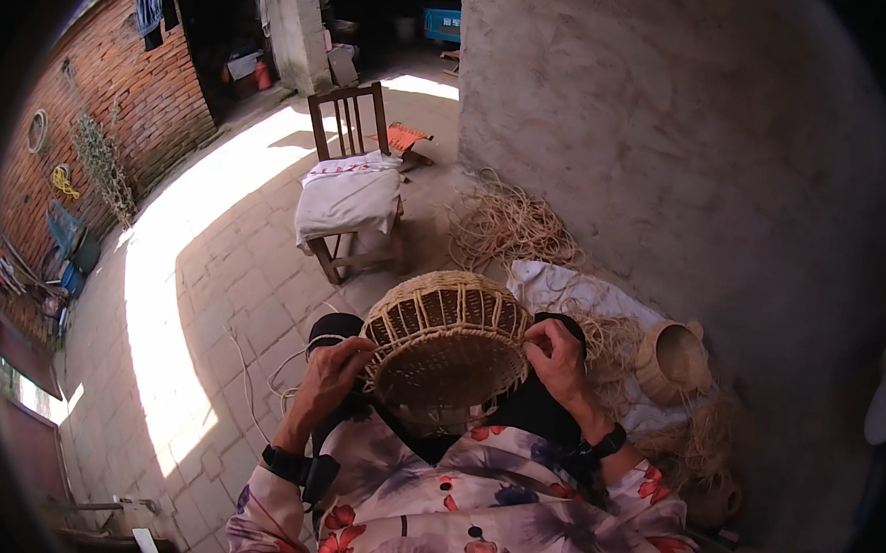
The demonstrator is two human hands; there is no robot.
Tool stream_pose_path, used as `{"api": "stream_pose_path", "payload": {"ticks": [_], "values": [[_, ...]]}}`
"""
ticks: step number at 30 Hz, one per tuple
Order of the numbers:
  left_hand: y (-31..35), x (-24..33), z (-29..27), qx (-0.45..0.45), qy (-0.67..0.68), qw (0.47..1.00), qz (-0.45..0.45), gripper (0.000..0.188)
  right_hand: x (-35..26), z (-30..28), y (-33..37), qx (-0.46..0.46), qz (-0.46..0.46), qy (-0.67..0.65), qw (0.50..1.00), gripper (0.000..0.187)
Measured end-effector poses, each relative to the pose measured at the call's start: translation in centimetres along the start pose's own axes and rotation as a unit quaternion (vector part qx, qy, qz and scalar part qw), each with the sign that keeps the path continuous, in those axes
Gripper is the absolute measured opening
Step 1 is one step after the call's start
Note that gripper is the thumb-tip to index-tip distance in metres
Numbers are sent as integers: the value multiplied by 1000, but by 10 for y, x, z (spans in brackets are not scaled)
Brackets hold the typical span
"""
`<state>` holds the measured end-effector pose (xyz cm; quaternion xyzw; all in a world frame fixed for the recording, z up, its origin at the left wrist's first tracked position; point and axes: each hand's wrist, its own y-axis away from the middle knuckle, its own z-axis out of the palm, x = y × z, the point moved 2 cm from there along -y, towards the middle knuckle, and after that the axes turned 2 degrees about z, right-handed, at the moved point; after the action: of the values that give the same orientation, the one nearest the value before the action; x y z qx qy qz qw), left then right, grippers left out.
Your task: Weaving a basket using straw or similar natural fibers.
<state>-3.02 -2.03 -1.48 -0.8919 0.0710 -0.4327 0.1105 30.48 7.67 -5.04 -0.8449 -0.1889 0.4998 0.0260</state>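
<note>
A tan woven wicker basket (450, 299) rests on my lap, tilted so that its round open mouth faces me. Thin upright strands form an open band below its braided rim. At the basket's left edge, my left hand (333, 373) is closed, thumb and fingers pinching the rim. A pale loose strand (279, 376) loops out beside this hand and trails to the floor. On the opposite edge my right hand (562, 365) grips the rim with curled fingers. Part of the basket's underside is hidden behind its near wall.
A wooden chair (347, 196) with a white cloth stands ahead, with a low orange-topped stool (405, 137) behind it. Loose strands (511, 225) lie heaped by the grey wall (671, 138). A second basket (674, 364) sits on white cloth at my right. Brick wall (113, 79) at far left.
</note>
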Motion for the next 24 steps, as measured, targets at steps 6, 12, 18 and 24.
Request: {"api": "stream_pose_path", "payload": {"ticks": [6,12,18,24], "values": [[1,3,-1,7,27,1000,4,17,-39,17,-2,54,-160,159,973,20],[7,-9,1,13,47,999,-7,18,-70,20,-11,33,-198,201,959,24],[19,-15,3,57,20,997,-40,19,-82,34,-20,-39,-180,249,951,35],[26,-15,8,61,-131,989,-8,19,-115,65,-35,-47,-348,247,903,36]]}}
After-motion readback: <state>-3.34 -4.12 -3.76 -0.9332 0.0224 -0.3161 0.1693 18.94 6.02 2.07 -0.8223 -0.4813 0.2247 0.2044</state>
